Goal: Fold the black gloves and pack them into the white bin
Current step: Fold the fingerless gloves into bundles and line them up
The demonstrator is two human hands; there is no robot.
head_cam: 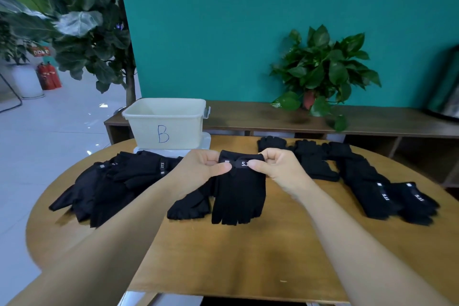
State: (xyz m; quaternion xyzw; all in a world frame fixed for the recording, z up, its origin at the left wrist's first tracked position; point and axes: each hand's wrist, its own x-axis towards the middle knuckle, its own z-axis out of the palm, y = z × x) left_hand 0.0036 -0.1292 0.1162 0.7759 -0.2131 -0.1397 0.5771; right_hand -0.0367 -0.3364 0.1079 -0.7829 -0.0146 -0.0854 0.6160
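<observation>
A black glove lies in the middle of the round wooden table, fingers pointing toward me. My left hand pinches the left corner of its cuff and my right hand pinches the right corner, both at the labelled wrist band. The white bin, marked "B", stands at the table's far edge, behind my left hand, and looks empty from here. A heap of black gloves lies to the left. More black gloves lie in a row on the right.
A low wooden shelf runs behind the table along the teal wall, with a potted plant on it. A tall leafy plant stands at the left. Red fire extinguishers stand on the tiled floor beyond.
</observation>
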